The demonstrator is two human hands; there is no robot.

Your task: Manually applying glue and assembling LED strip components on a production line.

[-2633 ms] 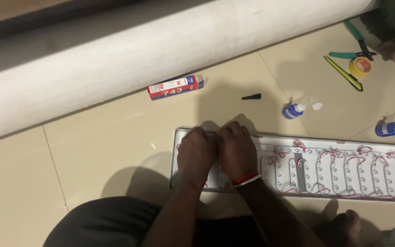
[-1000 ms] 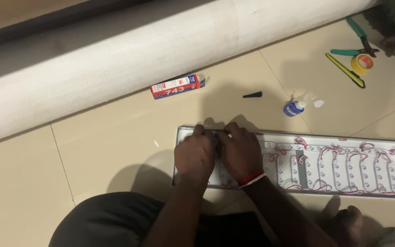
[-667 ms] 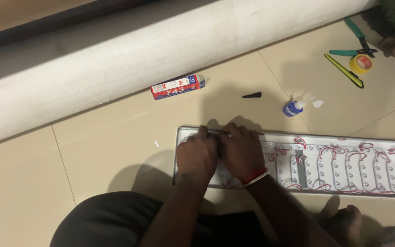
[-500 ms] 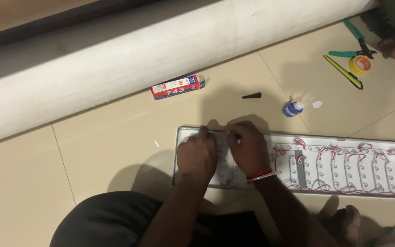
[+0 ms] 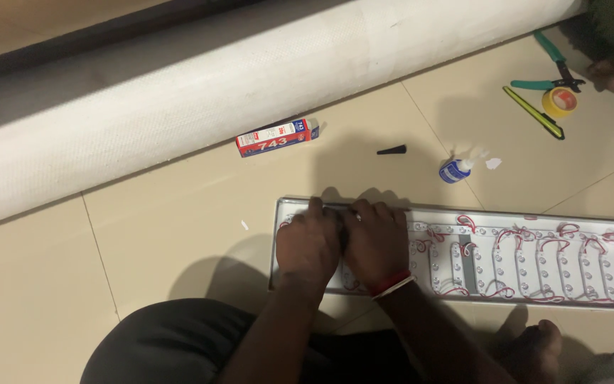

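A long shallow white tray (image 5: 278, 245) lies on the tiled floor, filled with rows of small light modules (image 5: 534, 259) joined by red wires. My left hand (image 5: 307, 245) and my right hand (image 5: 376, 242) press side by side on the tray's left end, fingers bent over something dark between them that I cannot make out. A red band sits on my right wrist. What the fingers grip is hidden under the hands.
A big white roll (image 5: 236, 92) lies along the far side. On the floor are a red and blue box (image 5: 276, 136), a black cap (image 5: 391, 150), a small blue glue bottle (image 5: 455, 169), green pliers (image 5: 554, 67), yellow tape (image 5: 558, 103) and a yellow-green cutter (image 5: 532, 112).
My hands shifted slightly on the tray's left end and stay pressed together. The view drifted, so a second glue bottle at right has left the frame.
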